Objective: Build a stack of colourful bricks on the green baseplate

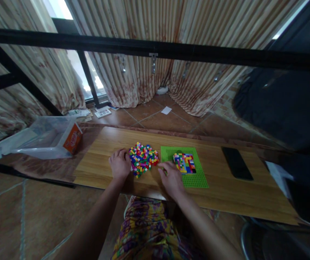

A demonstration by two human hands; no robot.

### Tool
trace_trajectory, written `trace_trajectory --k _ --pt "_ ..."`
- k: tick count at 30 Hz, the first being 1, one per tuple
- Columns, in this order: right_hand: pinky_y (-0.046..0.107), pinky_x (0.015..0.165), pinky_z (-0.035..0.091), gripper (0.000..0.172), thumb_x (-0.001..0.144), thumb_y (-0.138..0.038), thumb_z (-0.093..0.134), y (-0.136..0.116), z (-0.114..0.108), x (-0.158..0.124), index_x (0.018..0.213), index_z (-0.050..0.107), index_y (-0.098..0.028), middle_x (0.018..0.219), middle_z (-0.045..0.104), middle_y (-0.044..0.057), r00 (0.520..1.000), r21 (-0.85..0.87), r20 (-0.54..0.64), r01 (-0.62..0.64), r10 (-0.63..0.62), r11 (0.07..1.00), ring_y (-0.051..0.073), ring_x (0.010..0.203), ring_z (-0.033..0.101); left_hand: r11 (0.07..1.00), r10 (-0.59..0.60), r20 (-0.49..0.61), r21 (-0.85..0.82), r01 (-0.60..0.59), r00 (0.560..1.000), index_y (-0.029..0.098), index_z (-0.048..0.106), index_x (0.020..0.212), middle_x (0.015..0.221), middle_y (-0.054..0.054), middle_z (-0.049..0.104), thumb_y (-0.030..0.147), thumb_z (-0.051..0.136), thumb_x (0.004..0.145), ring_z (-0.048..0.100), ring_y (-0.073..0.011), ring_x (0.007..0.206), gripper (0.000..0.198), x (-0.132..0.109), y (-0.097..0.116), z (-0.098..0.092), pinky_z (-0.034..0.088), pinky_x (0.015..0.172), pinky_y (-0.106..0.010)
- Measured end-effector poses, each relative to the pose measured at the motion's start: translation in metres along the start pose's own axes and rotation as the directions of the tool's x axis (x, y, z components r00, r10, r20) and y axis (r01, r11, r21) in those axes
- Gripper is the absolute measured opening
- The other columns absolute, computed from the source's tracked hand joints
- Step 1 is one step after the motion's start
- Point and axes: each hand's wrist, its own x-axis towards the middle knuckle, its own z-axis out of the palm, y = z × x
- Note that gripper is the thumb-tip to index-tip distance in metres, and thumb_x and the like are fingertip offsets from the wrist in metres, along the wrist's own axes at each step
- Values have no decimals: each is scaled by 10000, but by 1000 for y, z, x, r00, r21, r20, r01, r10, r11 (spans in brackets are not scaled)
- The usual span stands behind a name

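A loose pile of small multicoloured toy bricks [143, 159] lies on the wooden board. My left hand [120, 165] rests against the pile's left edge, fingers bent loosely and apart, holding nothing that I can see. Between the pile and the green baseplate [198, 180] is my right hand [171, 177], its thumb and index finger curled toward each other beside the pile's right edge. Anything in that pinch is too small to make out. On the baseplate sits a flat block of joined bricks [185, 163] in mixed colours, just beyond my right knuckles.
A black phone [236, 163] lies on the right of the wooden board [92, 168]. To the left stands a clear plastic bin [46, 144] with an orange label. A black metal bar [155, 48] crosses in front of striped curtains. A paper scrap [166, 110] is on the floor.
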Motion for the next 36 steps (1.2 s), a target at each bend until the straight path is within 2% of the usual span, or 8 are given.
trace_trajectory --k 3,6,12,17,21,27,32,36 --pt "342 823 455 195 880 -165 488 4 19 4 909 675 -208 932 659 73 999 -92 33 3 0 996 214 894 589 1000 -2 -5 1 2 1000 203 700 995 1121 -71 692 256 463 878 579 -268 1051 269 0 0 0 402 920 -411" --pt "344 822 444 185 873 -150 496 8 27 11 883 669 -215 913 654 71 999 -153 40 14 -8 988 221 884 576 1000 -4 0 -6 4 1000 205 697 1007 1122 -78 689 258 469 874 577 -269 1057 268 0 0 0 401 926 -415" --pt "351 835 432 194 875 -141 494 5 33 16 864 664 -234 892 657 63 996 -201 80 61 -46 978 226 890 572 1000 -8 8 -14 8 1000 210 691 1022 1138 -85 680 261 474 872 570 -270 1075 268 0 -1 0 399 942 -425" --pt "356 821 450 234 904 -175 459 5 31 10 935 682 -240 894 653 64 998 -130 45 50 -45 990 223 880 579 1000 -17 13 -20 18 1000 209 694 1015 1137 -87 681 258 473 870 566 -269 1086 268 0 0 0 395 948 -421" --pt "356 832 471 293 935 -207 406 1 19 0 1044 677 -236 952 649 73 999 -44 14 32 -32 998 217 926 588 1000 -8 3 -12 9 1000 205 692 1018 1143 -81 682 255 468 872 567 -268 1079 272 -1 0 -1 395 940 -417" --pt "348 825 488 265 947 -271 424 -1 -14 -9 984 685 -251 940 666 62 996 40 -84 -19 23 999 202 896 619 1000 12 -1 -14 -12 1000 196 691 1017 1145 -87 684 258 463 873 574 -269 1074 277 1 -2 1 393 945 -420" --pt "364 839 487 238 922 -329 471 23 -42 -6 960 687 -237 962 687 69 974 43 -204 -95 102 994 211 904 627 1000 11 -14 -17 -11 1000 206 695 1005 1136 -84 686 258 469 866 579 -266 1073 271 1 -4 3 392 947 -414" --pt "397 874 475 259 901 -383 495 48 -57 2 961 694 -228 988 691 80 947 37 -279 -156 160 987 228 940 618 1000 11 -24 -19 -11 1000 213 696 1002 1128 -79 689 269 469 868 582 -271 1063 270 1 -4 4 397 937 -415"
